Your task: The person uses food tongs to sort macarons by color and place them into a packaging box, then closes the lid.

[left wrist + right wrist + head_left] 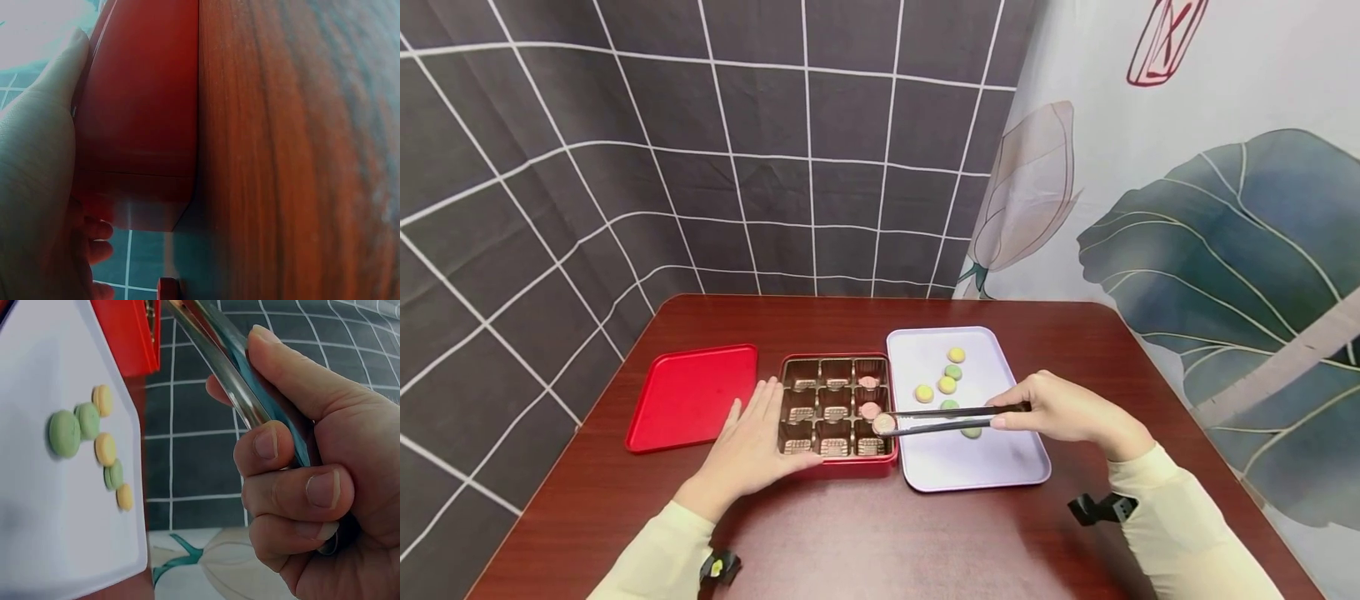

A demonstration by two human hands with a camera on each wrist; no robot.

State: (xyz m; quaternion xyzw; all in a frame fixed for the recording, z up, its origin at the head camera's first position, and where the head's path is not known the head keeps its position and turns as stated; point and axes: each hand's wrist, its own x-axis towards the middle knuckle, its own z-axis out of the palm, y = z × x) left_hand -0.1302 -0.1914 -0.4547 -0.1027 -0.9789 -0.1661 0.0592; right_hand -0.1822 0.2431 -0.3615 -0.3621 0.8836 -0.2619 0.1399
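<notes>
Tongs [951, 419] are gripped by the curled fingers of the right hand [1060, 410], a pink sweet [884, 423] pinched over the box [837, 407], at whose 8 o'clock corner the left hand [752, 446] is laid flat, fingers together.

The left hand [34, 187] fills the left side of the frame, its fingers straight and pressed flat against the side wall of a red box [140, 112] in the upper middle. The box rests on the reddish-brown wooden surface [294, 156] filling the right half. A dark gridded backdrop [140, 265] shows at lower left.
</notes>
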